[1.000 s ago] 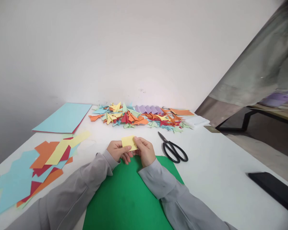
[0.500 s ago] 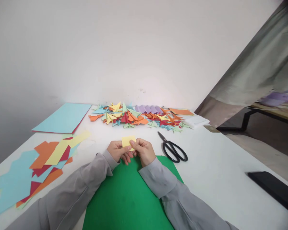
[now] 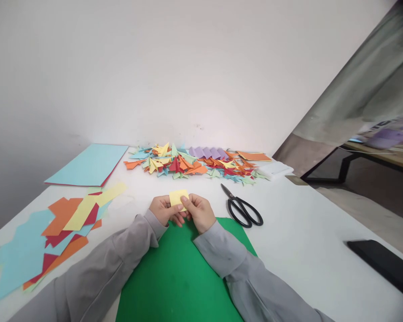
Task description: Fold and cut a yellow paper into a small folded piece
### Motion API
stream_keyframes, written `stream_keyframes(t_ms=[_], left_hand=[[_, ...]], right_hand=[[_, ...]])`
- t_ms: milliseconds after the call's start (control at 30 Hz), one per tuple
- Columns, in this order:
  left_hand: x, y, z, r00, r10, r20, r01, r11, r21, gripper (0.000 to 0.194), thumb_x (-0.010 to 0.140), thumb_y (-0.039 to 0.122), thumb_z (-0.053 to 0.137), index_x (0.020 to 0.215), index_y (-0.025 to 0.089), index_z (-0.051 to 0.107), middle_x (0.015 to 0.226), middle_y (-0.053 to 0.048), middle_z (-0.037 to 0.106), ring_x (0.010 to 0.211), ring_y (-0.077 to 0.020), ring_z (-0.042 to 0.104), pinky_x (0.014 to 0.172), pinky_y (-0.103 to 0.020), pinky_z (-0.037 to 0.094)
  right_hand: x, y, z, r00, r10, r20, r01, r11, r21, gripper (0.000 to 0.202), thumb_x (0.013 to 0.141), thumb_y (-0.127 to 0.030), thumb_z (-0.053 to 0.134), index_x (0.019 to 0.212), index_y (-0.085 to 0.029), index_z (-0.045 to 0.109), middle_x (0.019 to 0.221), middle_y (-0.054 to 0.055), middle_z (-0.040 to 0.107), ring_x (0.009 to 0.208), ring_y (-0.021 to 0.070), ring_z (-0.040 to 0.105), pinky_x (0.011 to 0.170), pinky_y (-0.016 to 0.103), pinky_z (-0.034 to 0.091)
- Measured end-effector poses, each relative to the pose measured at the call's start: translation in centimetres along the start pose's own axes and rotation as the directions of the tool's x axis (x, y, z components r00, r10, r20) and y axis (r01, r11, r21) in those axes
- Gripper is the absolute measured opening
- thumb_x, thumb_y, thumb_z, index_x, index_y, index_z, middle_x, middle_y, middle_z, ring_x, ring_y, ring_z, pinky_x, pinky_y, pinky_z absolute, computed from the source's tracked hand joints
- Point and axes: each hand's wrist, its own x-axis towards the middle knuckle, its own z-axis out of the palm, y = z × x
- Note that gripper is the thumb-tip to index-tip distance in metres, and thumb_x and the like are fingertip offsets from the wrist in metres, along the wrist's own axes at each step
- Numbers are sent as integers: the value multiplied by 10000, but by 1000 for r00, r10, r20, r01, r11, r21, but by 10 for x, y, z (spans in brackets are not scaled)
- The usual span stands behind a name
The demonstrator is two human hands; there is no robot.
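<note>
A small yellow piece of paper point(image 3: 177, 197) is pinched between my two hands, above the far edge of a green sheet point(image 3: 181, 277). My left hand point(image 3: 163, 211) grips its left side, thumb along the lower edge. On the right side, my right hand point(image 3: 201, 212) holds it with the thumb pressed on its face. The fingers behind the paper are partly hidden. Black-handled scissors point(image 3: 243, 208) lie to the right of my right hand, blades pointing away and slightly left, touching neither hand.
Cut paper pieces point(image 3: 67, 219) in several colours lie loosely at left. A light blue sheet point(image 3: 87, 165) rests over a red one behind them. Small folded paper planes point(image 3: 188, 166) are heaped along the wall, near a purple pleated paper point(image 3: 208, 153). A black flat object point(image 3: 383, 266) lies at right.
Both hands and the yellow paper have shifted very slightly to the left. The paper tilts a little more. Both hands keep their grip.
</note>
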Motion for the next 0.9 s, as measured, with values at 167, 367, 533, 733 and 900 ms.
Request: stream_keyframes(t_ms=[167, 367, 533, 733, 900], left_hand=[[1, 0, 0, 1000, 12, 14, -12, 1000, -18, 408, 451, 389, 756, 615, 61, 577, 488, -52, 614, 362, -123, 547, 341, -222, 449], [3, 2, 0, 1000, -22, -5, 21, 999, -34, 391, 448, 362, 762, 614, 69, 563, 495, -52, 617, 367, -128, 551, 340, -231, 451], [2, 1, 1, 1000, -10, 6, 10, 1000, -21, 425, 430, 404, 762, 597, 75, 550, 473, -44, 611, 349, -127, 541, 315, -225, 439], [0, 4, 1, 995, -59, 82, 62, 997, -39, 412, 422, 380, 770, 582, 74, 545, 455, -41, 603, 345, -130, 539, 305, -228, 436], [0, 9, -1, 992, -107, 71, 112, 991, -69, 376, 415, 318, 776, 588, 76, 546, 448, -34, 600, 343, -124, 532, 302, -219, 430]], right_hand=[[3, 3, -2, 1000, 14, -1, -14, 998, 62, 421, 614, -513, 626, 478, -164, 433, 352, -62, 468, 304, 37, 359, 330, 173, 251], [5, 6, -3, 995, 59, -75, -49, 991, 125, 425, 597, -509, 646, 481, -169, 419, 334, -78, 430, 292, 38, 362, 316, 165, 280], [1, 0, -1, 999, 36, -33, -37, 999, -9, 399, 586, -523, 648, 531, -161, 490, 321, -80, 422, 260, 42, 323, 273, 173, 205], [-1, -3, 0, 998, 32, 57, -33, 999, 12, 437, 607, -538, 620, 443, -156, 484, 292, -66, 403, 238, 36, 287, 261, 193, 153], [1, 4, -4, 999, 38, 18, -39, 999, 37, 457, 613, -528, 623, 408, -166, 432, 252, -81, 351, 222, 34, 269, 265, 186, 164]])
